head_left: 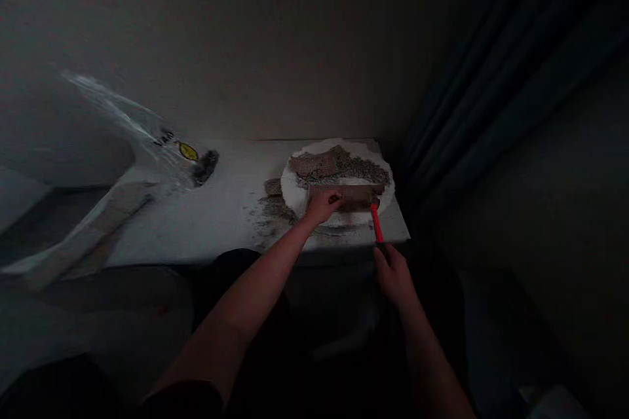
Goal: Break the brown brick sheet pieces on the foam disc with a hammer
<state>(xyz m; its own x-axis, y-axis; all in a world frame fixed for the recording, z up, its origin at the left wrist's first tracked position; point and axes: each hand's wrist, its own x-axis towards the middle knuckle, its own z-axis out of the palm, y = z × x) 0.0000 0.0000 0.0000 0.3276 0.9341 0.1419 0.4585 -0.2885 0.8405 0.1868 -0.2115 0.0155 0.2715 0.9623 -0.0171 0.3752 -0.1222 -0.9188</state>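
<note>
My right hand (pixel 394 275) is closed around the dark grip of a red-handled hammer (pixel 377 222). The hammer's head meets the right end of a brown, rough-faced slab (pixel 356 198). My left hand (pixel 323 205) lies at the slab's left end, its fingers bent and closed on it. Under the slab is a round white sheet or mat (pixel 295 195) with a ragged edge. Behind the slab, a second brown piece (pixel 314 163) and crumbled grey-brown bits (pixel 363 169) lie on that sheet. Dim light hides the slab's exact material.
A white table (pixel 236 177) carries all this, pushed against a wall. Dark crumbs (pixel 278 213) and a small brown block (pixel 273 187) lie left of the sheet. A clear plastic bag (pixel 167 150) with a yellow label stands further left. A dark curtain (pixel 491 78) hangs at right.
</note>
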